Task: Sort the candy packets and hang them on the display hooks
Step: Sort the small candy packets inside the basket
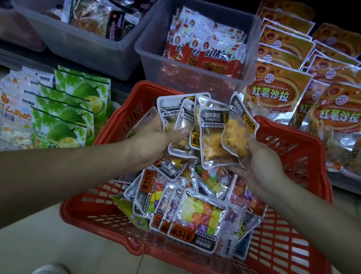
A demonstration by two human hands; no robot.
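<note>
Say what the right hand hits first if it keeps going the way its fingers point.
Likely the fanned orange candy packets in the left hand; the right hand already holds one against them. Depth unclear.

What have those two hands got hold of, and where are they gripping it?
A fan of yellow candy packets, gripped at the lower ends. The left hand pinches several, thumb in front; the right hand holds the rightmost one from below, above the red basket.

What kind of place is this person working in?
Most likely a snack shop: a red shopping basket of candy packets, clear bins of packaged snacks, and rows of identical orange bags.
</note>
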